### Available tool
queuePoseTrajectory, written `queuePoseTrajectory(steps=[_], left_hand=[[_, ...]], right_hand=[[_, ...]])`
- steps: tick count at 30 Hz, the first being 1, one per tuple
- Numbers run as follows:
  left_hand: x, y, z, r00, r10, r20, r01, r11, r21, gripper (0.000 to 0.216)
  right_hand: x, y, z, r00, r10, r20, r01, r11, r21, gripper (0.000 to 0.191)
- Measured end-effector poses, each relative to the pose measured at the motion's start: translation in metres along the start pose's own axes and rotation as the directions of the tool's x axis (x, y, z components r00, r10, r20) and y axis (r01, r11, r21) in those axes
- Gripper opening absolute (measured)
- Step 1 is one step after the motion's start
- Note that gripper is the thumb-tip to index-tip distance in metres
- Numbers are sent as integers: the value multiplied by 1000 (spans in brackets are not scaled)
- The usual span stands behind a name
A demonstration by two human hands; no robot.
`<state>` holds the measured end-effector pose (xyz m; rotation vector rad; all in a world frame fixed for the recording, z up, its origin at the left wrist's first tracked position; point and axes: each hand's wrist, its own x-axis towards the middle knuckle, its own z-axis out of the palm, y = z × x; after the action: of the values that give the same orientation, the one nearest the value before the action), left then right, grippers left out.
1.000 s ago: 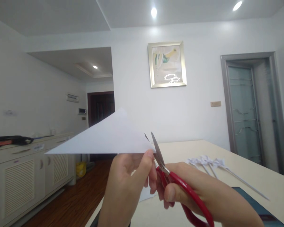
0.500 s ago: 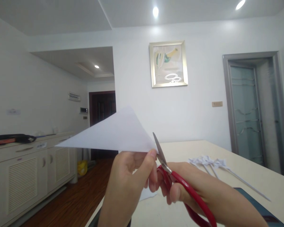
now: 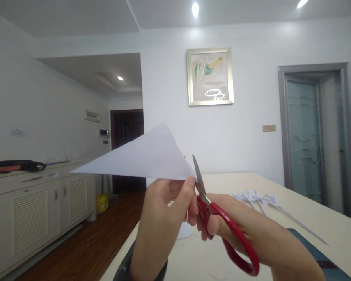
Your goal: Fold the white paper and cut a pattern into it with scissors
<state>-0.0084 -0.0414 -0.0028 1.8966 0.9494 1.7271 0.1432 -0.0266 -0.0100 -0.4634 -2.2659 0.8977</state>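
A folded white sheet of paper (image 3: pixel 143 156), shaped like a triangle, is pinched near its right corner by my left hand (image 3: pixel 169 210). Its long tip points left. My right hand (image 3: pixel 222 218) grips a pair of scissors (image 3: pixel 236 232) with red handles. The metal blades point upward, right at the paper's right corner and close to my left fingertips. Whether the blades touch the paper I cannot tell. Part of the right fingers is hidden behind the handles.
On the cream table (image 3: pixel 298 210) lie white paper shapes on thin sticks (image 3: pixel 260 199), right of my hands. A dark flat panel (image 3: pixel 312 249) is at the lower right. Another white paper piece (image 3: pixel 185 231) and thin scraps lie below my hands. A cabinet (image 3: pixel 41 210) stands left.
The hands, paper and scissors appear slightly higher in view, and the scissors stand a little more upright. Both grips are unchanged. The whole view has shifted slightly.
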Motion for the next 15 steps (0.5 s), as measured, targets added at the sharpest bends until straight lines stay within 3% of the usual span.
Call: queuePoseTrajectory(steps=[4,10,15], left_hand=[[-1,3,1,999,-30,-22,30,999,-14,44],[-1,3,2,997,-29,-65,22,994,-107,22],[0,-3,0,1000,2,-9,-3,994,-109,20]], right_hand=[[-5,0,-1,1000,-10,8,9,1000,26,41],[-3,3,-2,1000,-11,17,11,1000,27,48],[-2,3,0,1000,-12,19,11,999,34,48]])
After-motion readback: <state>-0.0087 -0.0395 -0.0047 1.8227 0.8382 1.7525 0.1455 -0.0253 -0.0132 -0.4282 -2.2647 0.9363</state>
